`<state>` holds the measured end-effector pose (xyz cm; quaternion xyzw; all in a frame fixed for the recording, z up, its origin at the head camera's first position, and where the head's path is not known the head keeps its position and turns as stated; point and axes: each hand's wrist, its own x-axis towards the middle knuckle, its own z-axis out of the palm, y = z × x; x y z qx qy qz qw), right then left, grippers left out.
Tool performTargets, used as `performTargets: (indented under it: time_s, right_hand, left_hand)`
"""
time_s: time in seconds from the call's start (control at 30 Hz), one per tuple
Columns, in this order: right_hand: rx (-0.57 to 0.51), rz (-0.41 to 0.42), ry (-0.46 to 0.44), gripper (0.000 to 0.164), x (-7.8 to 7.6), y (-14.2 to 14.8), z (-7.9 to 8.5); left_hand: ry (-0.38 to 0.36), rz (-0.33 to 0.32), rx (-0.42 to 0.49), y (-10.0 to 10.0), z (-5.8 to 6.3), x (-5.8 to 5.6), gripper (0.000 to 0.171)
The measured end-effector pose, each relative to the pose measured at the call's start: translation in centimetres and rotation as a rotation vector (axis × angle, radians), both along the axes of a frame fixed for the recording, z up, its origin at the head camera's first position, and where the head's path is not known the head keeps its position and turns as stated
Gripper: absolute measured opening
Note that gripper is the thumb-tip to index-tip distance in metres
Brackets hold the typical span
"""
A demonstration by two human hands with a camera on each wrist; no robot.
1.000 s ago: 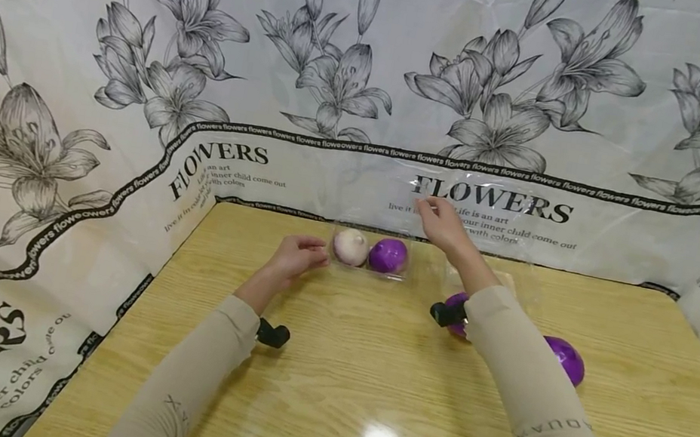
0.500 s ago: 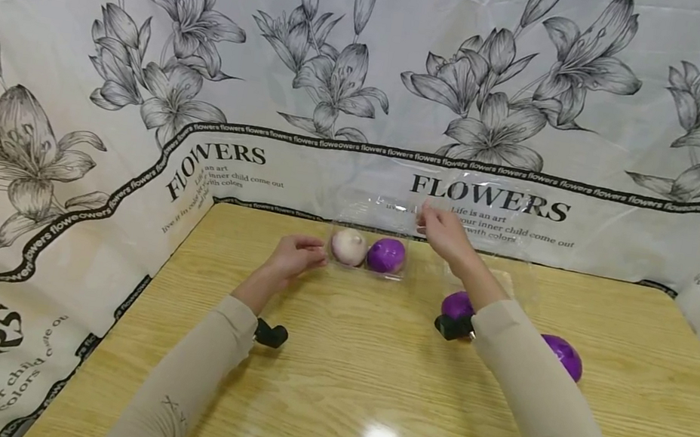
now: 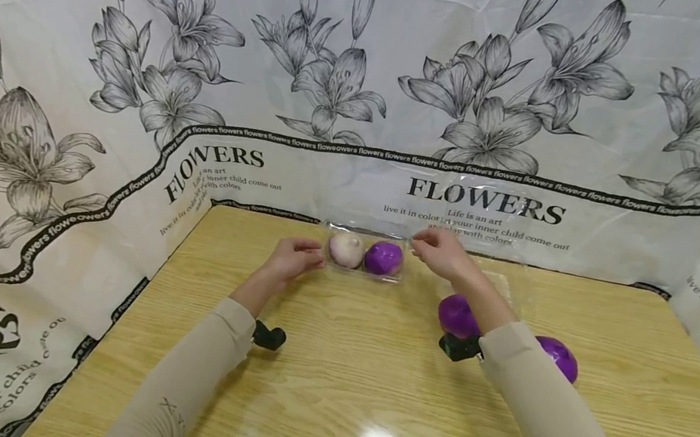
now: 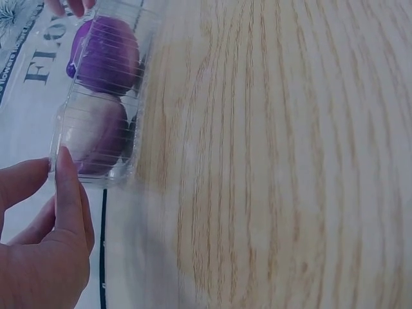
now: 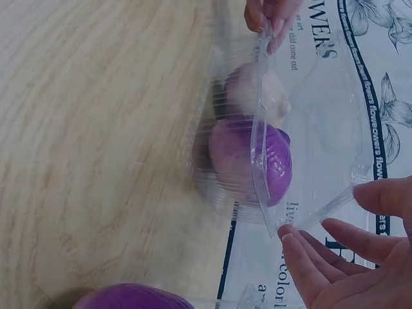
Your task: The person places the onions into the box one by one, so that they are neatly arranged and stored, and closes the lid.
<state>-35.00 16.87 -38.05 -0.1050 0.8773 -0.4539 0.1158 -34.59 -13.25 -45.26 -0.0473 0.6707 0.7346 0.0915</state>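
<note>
A clear plastic clamshell box (image 3: 360,273) at the back of the table holds two round, onion-like vegetables. One is mostly white (image 3: 346,249), the other purple (image 3: 383,258). My left hand (image 3: 294,259) pinches the box's left end rim between thumb and fingers, plain in the left wrist view. At the right end, my right hand (image 3: 443,254) has thumb and fingertips on the edge of the clear lid (image 5: 325,129). In the right wrist view the lid stands tilted up behind the vegetables, and the fingertips (image 5: 290,237) are right at the box corner.
Behind the right forearm is more clear plastic packaging (image 3: 497,280), partly hidden. Two more purple vegetables lie right: one (image 3: 458,316) by the right wrist, one (image 3: 558,357) beside the forearm. Flower-printed cloth (image 3: 301,180) stands behind the wooden table (image 3: 326,368).
The right hand has come down from above the box to its right end, and the lid has swung down with it. The left hand stays at the left end.
</note>
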Motion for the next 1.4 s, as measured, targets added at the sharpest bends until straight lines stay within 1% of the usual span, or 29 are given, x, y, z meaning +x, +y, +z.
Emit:
performTargets:
  time_s: [0.13,0.2,0.3,0.47,0.6,0.7,0.83,0.97,1.07,1.13,1.23,1.4]
  right_hand:
    - [0.067,0.007,0.049,0.049,0.8,-0.2,-0.5]
    - [0.084,0.008,0.050,0.053,1.2,-0.3,-0.8]
    - [0.092,0.001,0.029,0.058,1.7,-0.6,-1.0]
    - [0.094,-0.015,0.018,0.061,2.2,-0.8,-1.5]
    - [0.107,-0.016,0.010,0.063,2.3,-1.0,-2.1]
    - [0.120,-0.006,0.009,0.064,2.4,-1.2,-2.4]
    - [0.134,0.000,0.017,0.064,2.4,-1.4,-2.6]
    - [0.145,-0.004,0.008,0.065,2.3,-1.5,-2.6]
    - [0.148,0.000,-0.003,0.064,2.2,-1.5,-2.6]
    - [0.153,0.012,0.004,0.063,2.1,-1.4,-2.7]
    - [0.148,0.030,0.017,0.060,2.0,-1.4,-2.9]
    - [0.139,0.030,0.017,0.059,1.9,-1.4,-3.2]
  left_hand:
    - [-0.003,-0.007,-0.015,-0.1,0.0,0.0,0.041]
    - [-0.003,-0.015,-0.026,-0.1,-0.1,0.1,0.041]
    - [-0.002,-0.024,-0.027,-0.1,-0.1,0.1,0.041]
    - [-0.003,-0.018,-0.019,-0.2,-0.2,0.2,0.041]
    - [-0.006,-0.003,-0.013,-0.2,-0.4,0.3,0.039]
    - [-0.010,0.016,-0.027,-0.3,-0.4,0.6,0.036]
    - [-0.016,0.041,-0.036,-0.4,-0.3,0.9,0.036]
    - [-0.014,0.038,-0.017,-0.4,-0.2,1.1,0.039]
    - [-0.020,0.030,0.000,-0.3,-0.2,1.2,0.040]
    - [-0.023,0.026,0.012,-0.2,-0.2,1.3,0.040]
    - [-0.018,0.023,0.011,0.0,-0.2,1.5,0.039]
    - [-0.006,0.028,0.015,0.3,-0.4,1.6,0.038]
